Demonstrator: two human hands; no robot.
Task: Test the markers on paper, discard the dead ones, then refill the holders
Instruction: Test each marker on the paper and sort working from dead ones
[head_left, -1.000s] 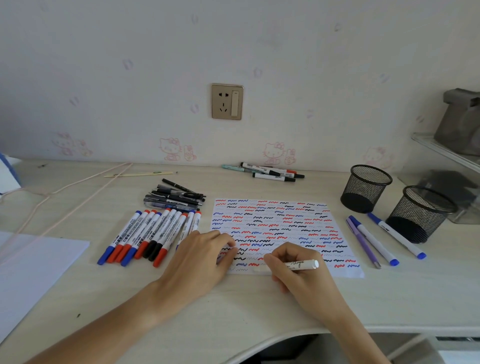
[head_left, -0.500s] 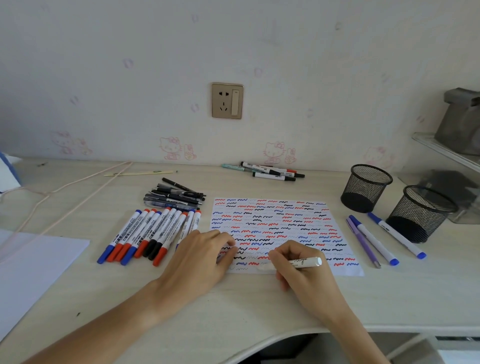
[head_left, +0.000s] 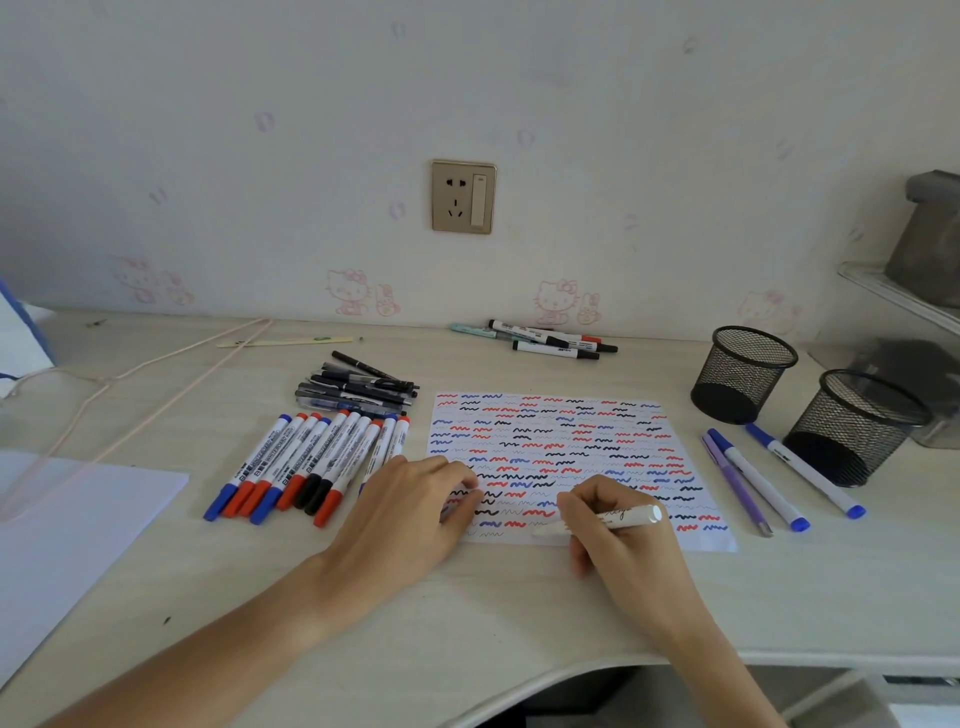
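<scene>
Pinched in the right hand (head_left: 618, 535), a slim white pen (head_left: 608, 519) lies low across the near edge of the squiggle-covered white paper sheet (head_left: 571, 441); the left hand (head_left: 410, 509) presses that sheet's corner with loosely bent fingers.

Red, blue and black squiggles fill the sheet on the pale wooden desk (head_left: 467, 613); capped markers (head_left: 306, 462) lie in a row to its left, two black mesh holders (head_left: 743, 374) to its right.

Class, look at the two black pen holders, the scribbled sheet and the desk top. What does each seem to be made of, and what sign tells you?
Pen holders: probably black-coated metal wire mesh; you see through the walls.
Scribbled sheet: thin matte white paper, lying flat, taking ink.
Desk top: pale wood-grain surface, likely laminate over board, though solid wood cannot be ruled out.
</scene>
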